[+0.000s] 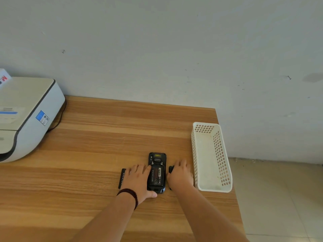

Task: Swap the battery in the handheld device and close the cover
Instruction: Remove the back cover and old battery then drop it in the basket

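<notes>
The black handheld device (pixel 157 158) lies face down near the table's front right, its back open. A black battery (pixel 156 175) with a printed label sits in its compartment. My left hand (pixel 138 182) lies flat against the device's left side, fingers straight and thumb at the device's near end. It partly covers a flat black piece (pixel 122 178) with white markings on the table. My right hand (pixel 180 174) is just right of the device, thumb and fingers round a second black piece (pixel 171 169), mostly hidden beneath it.
A white perforated plastic basket (pixel 222 163) stands at the table's right edge, right beside my right hand. A white printer (pixel 26 116) with a black cable fills the back left. The wooden table (pixel 96 145) meets the wall behind; tiled floor lies to the right.
</notes>
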`<state>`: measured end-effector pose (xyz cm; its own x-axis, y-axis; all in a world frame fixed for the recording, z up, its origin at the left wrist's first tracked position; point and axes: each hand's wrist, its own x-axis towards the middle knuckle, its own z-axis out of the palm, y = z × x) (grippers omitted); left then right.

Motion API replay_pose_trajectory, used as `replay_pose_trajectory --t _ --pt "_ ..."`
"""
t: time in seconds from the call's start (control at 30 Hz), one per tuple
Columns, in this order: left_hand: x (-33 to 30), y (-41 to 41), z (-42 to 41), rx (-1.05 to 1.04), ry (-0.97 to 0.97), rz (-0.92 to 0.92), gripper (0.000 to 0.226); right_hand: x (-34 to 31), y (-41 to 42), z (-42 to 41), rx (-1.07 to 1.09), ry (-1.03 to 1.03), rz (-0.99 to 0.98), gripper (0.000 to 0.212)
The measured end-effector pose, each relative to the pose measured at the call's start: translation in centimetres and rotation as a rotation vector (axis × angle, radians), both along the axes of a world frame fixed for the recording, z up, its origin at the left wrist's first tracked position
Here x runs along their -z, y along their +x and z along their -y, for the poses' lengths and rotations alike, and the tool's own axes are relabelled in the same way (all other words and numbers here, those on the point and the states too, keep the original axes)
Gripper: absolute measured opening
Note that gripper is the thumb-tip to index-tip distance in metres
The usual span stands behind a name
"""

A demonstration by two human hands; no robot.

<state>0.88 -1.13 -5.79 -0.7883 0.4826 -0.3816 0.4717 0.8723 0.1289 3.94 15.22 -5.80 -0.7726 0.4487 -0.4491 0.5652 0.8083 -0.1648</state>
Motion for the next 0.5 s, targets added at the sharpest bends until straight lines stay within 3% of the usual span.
replay_pose_trajectory --t 0.17,0.27,0.4,0.5 --pt "-0.2 0.1 -0.1 -0.007 0.002 -0.006 0.104 -0.1 0.4 -0.2 -0.032 -0.012 -0.029 0.057" --pt "-0.3 0.0 0.0 -0.009 0.018 -0.003 0.104 -0.7 0.2 -0.4 -0.049 0.007 -0.108 0.047" --pt "-0.6 0.0 0.1 -0.017 0.056 -0.006 0.099 -1.7 -0.3 0.5 -0.22 -0.039 -0.227 0.041" --pt "-0.8 0.0 0.2 -0.024 0.077 -0.014 0.09 -1.9 -0.3 1.7 -0.363 -0.084 -0.208 0.043"
